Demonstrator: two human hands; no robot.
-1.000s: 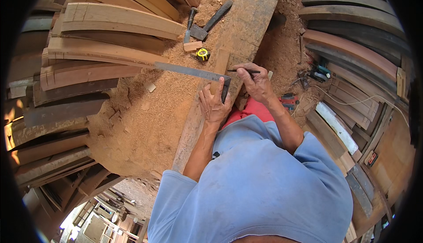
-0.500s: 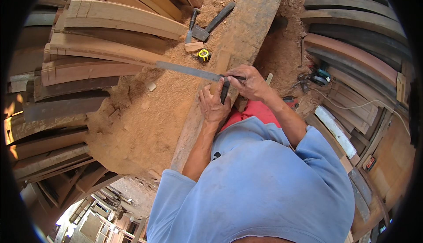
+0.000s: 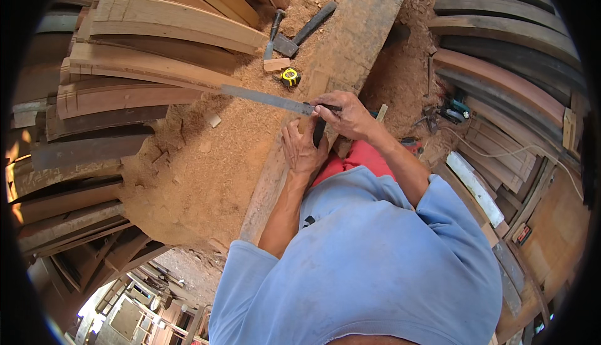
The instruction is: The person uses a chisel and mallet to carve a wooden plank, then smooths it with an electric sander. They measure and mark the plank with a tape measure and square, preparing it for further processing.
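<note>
A square with a long grey metal blade (image 3: 266, 99) and a black stock (image 3: 319, 131) lies out to the left from my hands, above the wooden beam. My left hand (image 3: 303, 148) is closed around the stock, its fingers near the corner where blade and stock meet. My right hand (image 3: 352, 118) is closed at that same corner. A slim dark stick (image 3: 329, 106), perhaps a pencil, shows between its thumb and fingers; its exact kind is hidden.
A wide plank (image 3: 363, 32) runs away from me. Left of it, on sawdust, lie a hammer (image 3: 314, 23), a chisel (image 3: 269, 51), a small wood block (image 3: 276, 65) and a yellow tape measure (image 3: 290, 77). Curved boards (image 3: 169, 23) are stacked left; more timbers (image 3: 501, 29) stand right.
My right hand has shifted slightly left and up, its fingers closer over the square's corner. The left index finger is now more covered by the right hand. The square itself has hardly moved.
</note>
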